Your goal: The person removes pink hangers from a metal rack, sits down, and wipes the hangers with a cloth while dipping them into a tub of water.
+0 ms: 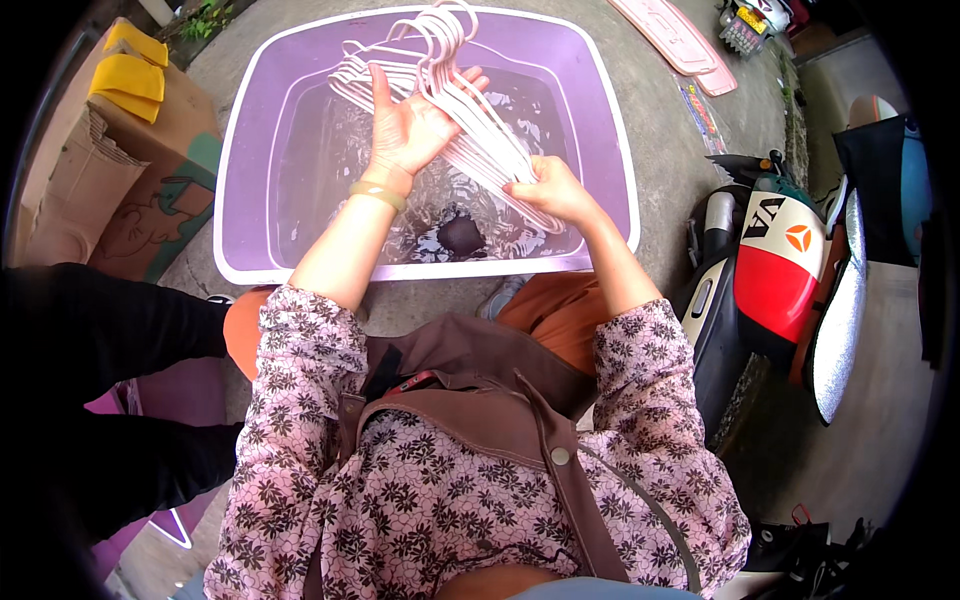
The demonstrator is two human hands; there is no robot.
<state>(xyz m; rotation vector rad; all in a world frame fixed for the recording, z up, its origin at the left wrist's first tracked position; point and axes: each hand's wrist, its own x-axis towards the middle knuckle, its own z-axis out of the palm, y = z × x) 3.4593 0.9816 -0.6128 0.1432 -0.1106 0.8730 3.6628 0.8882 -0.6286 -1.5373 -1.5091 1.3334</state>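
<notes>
At twelve o'clock, we see the right hand grasping pale-pink clothes hangers, the left hand spread open; gripped one-ended, they could splay.

A bundle of pale hangers over a purple tub with water

The right hand grips one end of the bundle; the left hand is open with palm upward at the hangers, near their hooks; one dark object shows in the water

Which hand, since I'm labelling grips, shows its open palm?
The left hand, wearing the bangle: it is spread open, while the right hand grips the pale hangers.
</notes>
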